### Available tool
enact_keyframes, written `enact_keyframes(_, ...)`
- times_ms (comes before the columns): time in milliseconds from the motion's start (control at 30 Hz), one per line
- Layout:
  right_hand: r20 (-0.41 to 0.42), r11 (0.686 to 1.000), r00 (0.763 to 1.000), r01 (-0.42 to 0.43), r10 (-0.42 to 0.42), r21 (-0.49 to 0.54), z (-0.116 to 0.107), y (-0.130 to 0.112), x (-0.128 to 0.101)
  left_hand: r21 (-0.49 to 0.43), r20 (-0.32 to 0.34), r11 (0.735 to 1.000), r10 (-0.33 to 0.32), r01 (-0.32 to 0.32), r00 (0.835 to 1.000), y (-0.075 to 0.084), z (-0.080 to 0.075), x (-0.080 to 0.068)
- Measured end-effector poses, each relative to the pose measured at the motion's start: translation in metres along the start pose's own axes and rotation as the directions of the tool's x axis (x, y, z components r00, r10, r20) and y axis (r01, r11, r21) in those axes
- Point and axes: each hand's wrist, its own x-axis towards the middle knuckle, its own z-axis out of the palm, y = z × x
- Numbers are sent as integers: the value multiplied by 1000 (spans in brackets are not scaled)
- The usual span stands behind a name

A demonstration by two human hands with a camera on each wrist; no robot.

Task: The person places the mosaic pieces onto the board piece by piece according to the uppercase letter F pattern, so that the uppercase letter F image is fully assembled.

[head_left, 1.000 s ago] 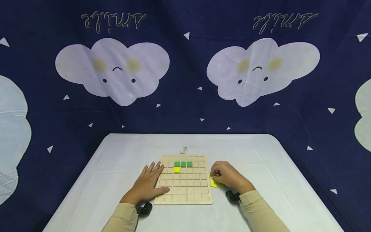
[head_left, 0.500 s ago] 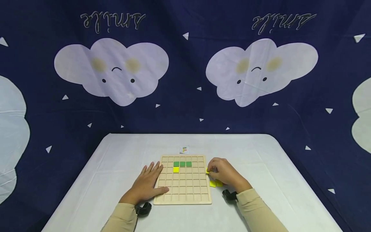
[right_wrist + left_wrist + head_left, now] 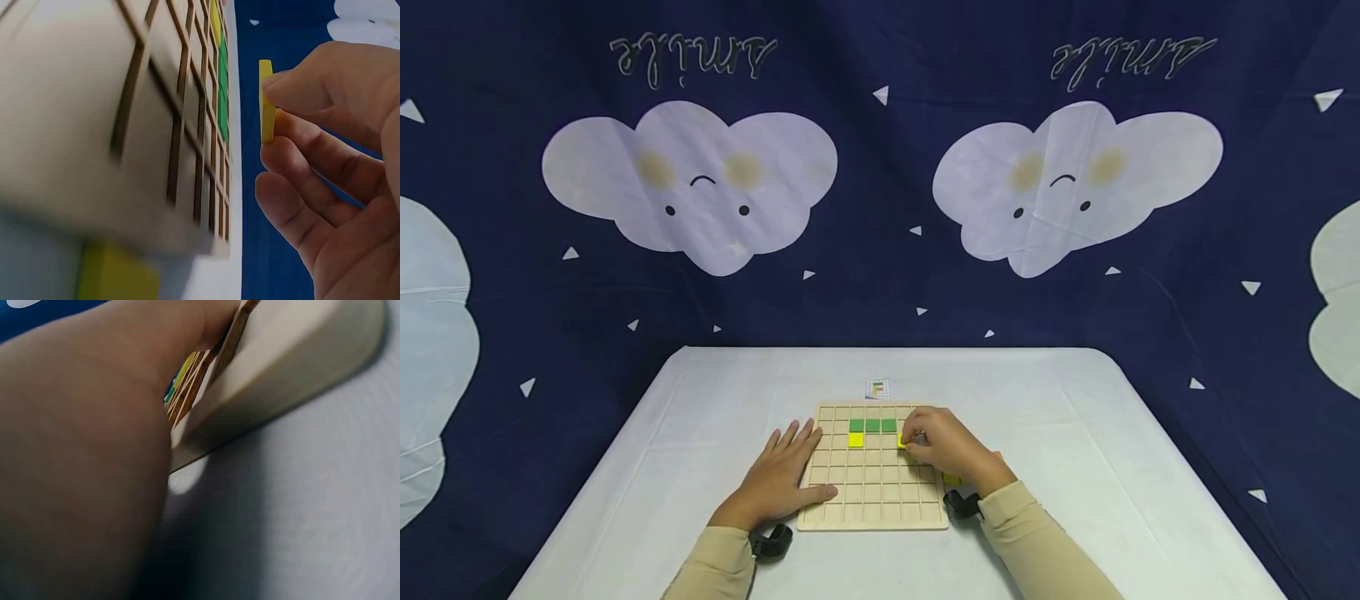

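Observation:
A light wooden grid board lies on the white table. In its upper part sit a row of green tiles and, under the leftmost one, a yellow tile. My left hand rests with spread fingers along the board's left edge, the thumb over the lower left squares. My right hand is over the upper right of the board and pinches another yellow tile between thumb and fingers. In the right wrist view that tile stands on edge, apart from the grid.
More yellow tiles lie right of the board, partly hidden under my right wrist, with an orange piece showing beyond it. Behind the board lies a small printed pattern card. A dark blue cloud-print cloth hangs behind the table.
My right hand has picked up a yellow tile from beside the board and carried it left over the grid. The left hand has stayed in place.

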Motion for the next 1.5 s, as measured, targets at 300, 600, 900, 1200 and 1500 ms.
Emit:
enact_keyframes(300, 47, 1000, 999, 26, -26, 2, 18, -19, 21, 3, -3, 1000, 12, -12, 1000, -1, 0, 0)
enact_keyframes(600, 109, 998, 992, 61, -60, -8, 37, -35, 38, 4, 4, 1000, 11, -11, 1000, -2, 0, 0)
enact_keyframes(900, 143, 997, 987, 75, -72, -20, 50, -36, 48, 4, 16, 1000, 9, -9, 1000, 1, -3, -1)
enact_keyframes(1200, 164, 996, 986, 54, -41, -76, 53, -37, 51, 15, 12, 1000, 5, -5, 1000, -3, 0, 0)
enact_keyframes(1500, 157, 995, 987, 46, -32, -86, 54, -37, 51, 7, 12, 1000, 5, -5, 1000, -3, 2, 1)
